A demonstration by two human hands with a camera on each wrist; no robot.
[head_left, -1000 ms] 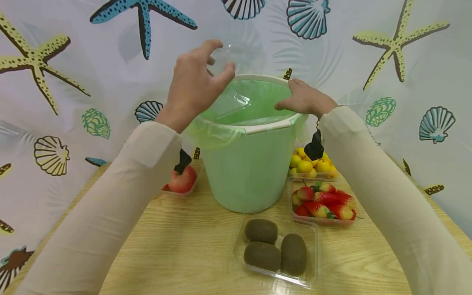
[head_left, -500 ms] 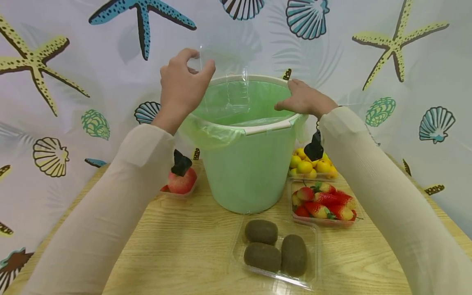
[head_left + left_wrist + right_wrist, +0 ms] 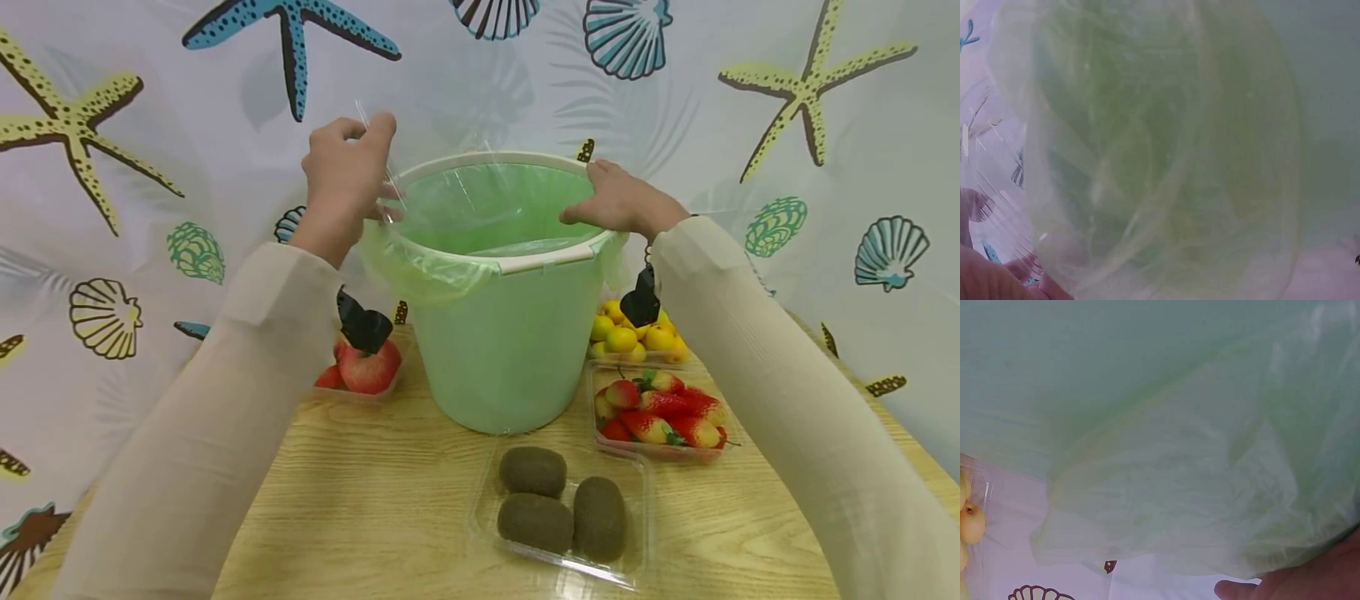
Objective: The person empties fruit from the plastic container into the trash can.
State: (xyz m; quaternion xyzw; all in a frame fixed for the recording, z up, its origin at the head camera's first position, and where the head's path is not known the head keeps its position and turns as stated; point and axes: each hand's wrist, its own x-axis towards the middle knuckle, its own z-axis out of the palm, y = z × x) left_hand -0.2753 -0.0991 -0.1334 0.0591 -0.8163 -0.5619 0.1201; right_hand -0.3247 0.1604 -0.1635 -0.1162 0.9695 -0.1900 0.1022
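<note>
My left hand point(image 3: 341, 179) holds a clear plastic container point(image 3: 457, 196) by its left edge, at the left side of a pale green bin point(image 3: 502, 350). The container is see-through and tilted, its far part reaching over the bin's opening. Ribbed clear plastic point(image 3: 1004, 206) also shows by the fingers in the left wrist view. A thin green bag point(image 3: 442, 271) lines the bin and folds over its white rim point(image 3: 551, 257). On the right side, my right hand point(image 3: 626, 200) grips the rim, thumb over the inside; its fingertips are mostly hidden.
Clear trays with fruit stand round the bin on the wooden table point(image 3: 337, 500): three kiwis point(image 3: 536, 522) in front, strawberries point(image 3: 660, 412) and small yellow fruit point(image 3: 626, 337) at right, larger red fruit point(image 3: 367, 367) at left. A patterned cloth point(image 3: 420, 75) hangs behind.
My left hand has moved left and a little down, turning the clear container as it goes. The right hand stays on the rim, and the bin and fruit trays have not moved.
</note>
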